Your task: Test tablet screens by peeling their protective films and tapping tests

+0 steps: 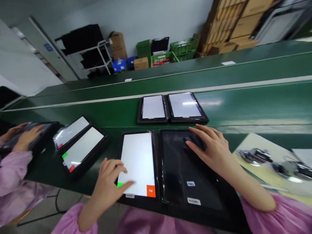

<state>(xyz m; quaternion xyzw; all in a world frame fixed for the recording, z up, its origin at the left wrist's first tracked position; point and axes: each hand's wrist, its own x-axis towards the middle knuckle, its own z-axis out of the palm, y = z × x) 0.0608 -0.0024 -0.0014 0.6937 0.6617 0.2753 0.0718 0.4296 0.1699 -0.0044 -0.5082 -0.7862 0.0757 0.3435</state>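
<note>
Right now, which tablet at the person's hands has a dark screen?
The tablet under the right hand; the other, by the left hand, is lit mostly white.

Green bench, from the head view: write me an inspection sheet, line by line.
Surface: green bench, glossy, with a pale strip along it.
Job's things: lit tablet, white screen, coloured patches at its lower corners; beside it, dark tablet bearing two labels.
Clutter: shiny metal parts on a yellow sheet, right.
Hands: left hand open over the lit tablet, right hand open over the dark one; contact unclear. Co-worker's hands far left.
Cables: dark curved line below the bench, possibly a cable.
Surroundings: green crates, cardboard boxes, wheelless-looking or not unclear: shelf frame.
</note>
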